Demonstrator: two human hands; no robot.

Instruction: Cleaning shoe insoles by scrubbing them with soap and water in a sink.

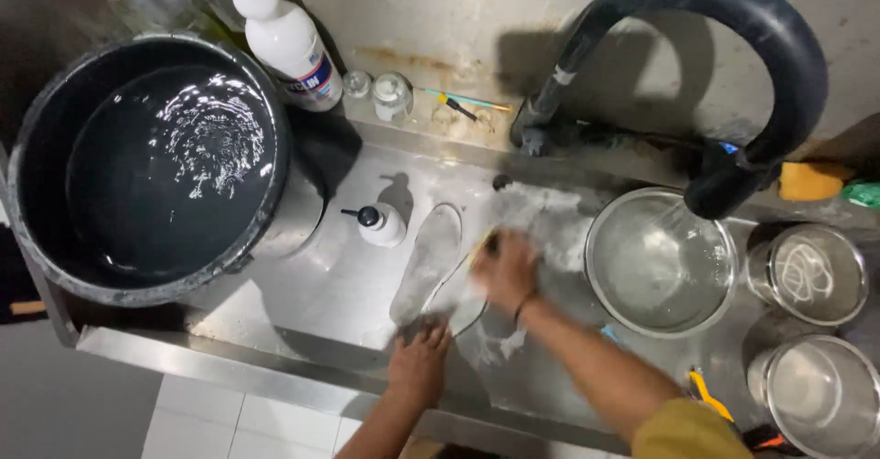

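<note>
Two shoe insoles are laid side by side on the wet steel tabletop, near its front edge. The left insole lies free, toe end pointed away from the person. The right insole is pinned at its near end by the left hand, whose fingers are spread flat and pressed down on it; nothing is enclosed in that grip. The right hand is closed around a yellow scrubbing tool, which is held against the far part of the right insole; the hand is blurred, so the exact kind of tool cannot be told. White foam is spread over the tabletop just beyond the right hand. A small white pump bottle with a black top stands just beside the left insole, on its left. A large black bucket filled with water occupies the left end of the tabletop, and a white bottle with a blue cap stands behind it against the wall. A steel bowl holding water is placed to the right of the hands, under the outlet of a thick black hose that arches from the wall. Two smaller steel pots are set at the far right, one behind the other.
</note>
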